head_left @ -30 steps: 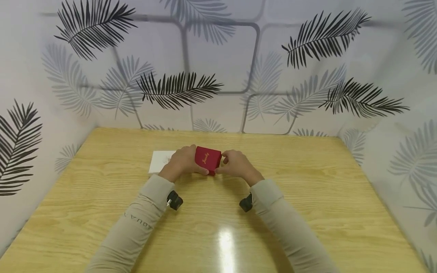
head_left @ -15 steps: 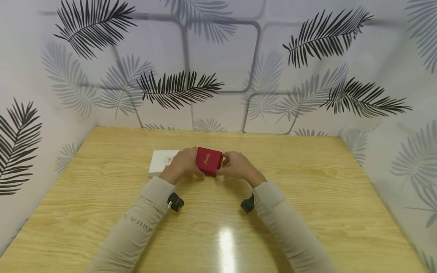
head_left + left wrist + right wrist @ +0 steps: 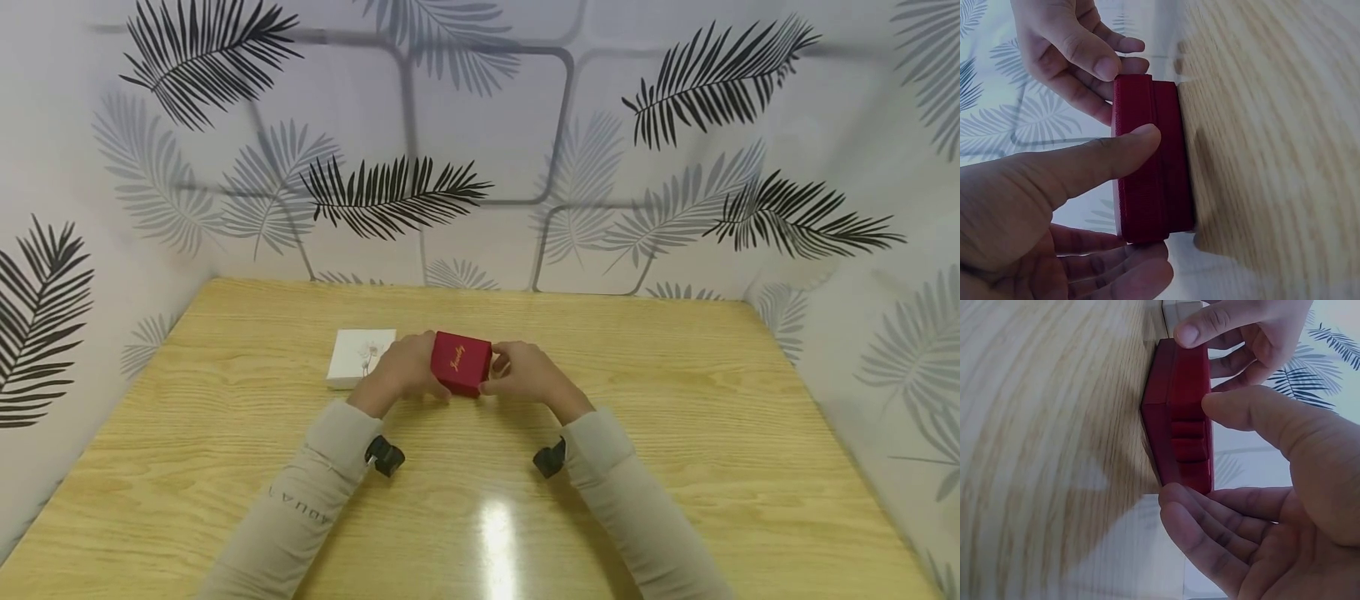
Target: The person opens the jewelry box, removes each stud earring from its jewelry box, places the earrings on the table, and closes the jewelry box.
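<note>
A red jewelry box [image 3: 461, 364] with gold lettering on its lid sits on the table between both hands. The left hand [image 3: 405, 367] grips it from the left, with the thumb [image 3: 1125, 153] on the near side of the lid and the fingers round the far side. From the right, the right hand [image 3: 525, 371] holds the box at its corners between thumb [image 3: 1235, 406] and fingers. In the right wrist view a red ribbon bow [image 3: 1190, 440] shows on the lid's side. The narrower base [image 3: 1175, 156] shows below the lid. The box's contents are hidden.
Just left of the left hand lies a flat white box [image 3: 356, 354] with a flower print. The wooden table [image 3: 675, 433] runs back to a leaf-patterned wall covering [image 3: 480, 125], which also rises at both sides.
The red jewelry box has shifted slightly toward the person and a little right, both hands moving with it. More of the white box has come into sight. The left thumb has drawn back leftward.
</note>
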A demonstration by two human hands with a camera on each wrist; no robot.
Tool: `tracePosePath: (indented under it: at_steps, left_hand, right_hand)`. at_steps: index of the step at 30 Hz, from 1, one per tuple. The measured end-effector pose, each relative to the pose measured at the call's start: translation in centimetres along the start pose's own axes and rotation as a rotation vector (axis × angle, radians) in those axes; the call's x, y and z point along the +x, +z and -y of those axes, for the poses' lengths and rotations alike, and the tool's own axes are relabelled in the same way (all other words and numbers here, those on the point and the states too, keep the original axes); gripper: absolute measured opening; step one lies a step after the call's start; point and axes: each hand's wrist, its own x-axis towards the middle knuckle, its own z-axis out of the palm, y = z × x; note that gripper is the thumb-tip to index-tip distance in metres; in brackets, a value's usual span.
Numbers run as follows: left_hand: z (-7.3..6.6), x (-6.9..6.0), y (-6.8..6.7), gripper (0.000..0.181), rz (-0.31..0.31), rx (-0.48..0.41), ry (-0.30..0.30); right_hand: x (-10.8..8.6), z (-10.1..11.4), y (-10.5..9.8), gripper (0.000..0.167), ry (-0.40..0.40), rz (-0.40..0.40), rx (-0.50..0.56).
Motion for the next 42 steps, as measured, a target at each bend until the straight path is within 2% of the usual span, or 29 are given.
tracePosePath:
  at_steps: [10, 14, 18, 21, 27, 32, 36, 42]
  left_hand:
    - [-0.1, -1.3, 0.6, 0.073, 0.047, -0.121, -0.045]
    - [-0.1, -2.0, 0.8, 0.079, 0.053, -0.162, -0.038]
    - [0.0, -2.6, 1.2, 0.089, 0.074, -0.249, -0.032]
    - [0.2, -2.9, 1.6, 0.088, 0.078, -0.286, -0.013]
    - [0.2, -3.6, 2.0, 0.086, 0.095, -0.296, 0.021]
    - [0.4, -4.4, 2.4, 0.087, 0.106, -0.29, 0.022]
    - [0.6, -5.0, 2.7, 0.087, 0.138, -0.346, 0.015]
    - [0.5, -5.3, 2.9, 0.085, 0.174, -0.4, -0.005]
  right_hand:
    - [-1.1, -0.2, 0.1, 0.065, -0.028, 0.027, -0.025]
    - [-1.7, -0.2, 0.2, 0.065, -0.027, 0.039, -0.046]
    - [-2.5, -0.2, 0.2, 0.068, -0.023, 0.049, -0.049]
    - [-3.1, -0.2, 0.2, 0.07, -0.026, 0.055, -0.051]
    - [-4.2, -0.1, 0.2, 0.068, -0.078, 0.06, -0.062]
    - [-5.3, -0.1, 0.0, 0.071, -0.096, 0.081, -0.102]
    - [-6.0, 0.1, -0.1, 0.072, -0.088, 0.102, -0.168]
    - [-6.6, 0.2, -0.1, 0.071, -0.079, 0.126, -0.192]
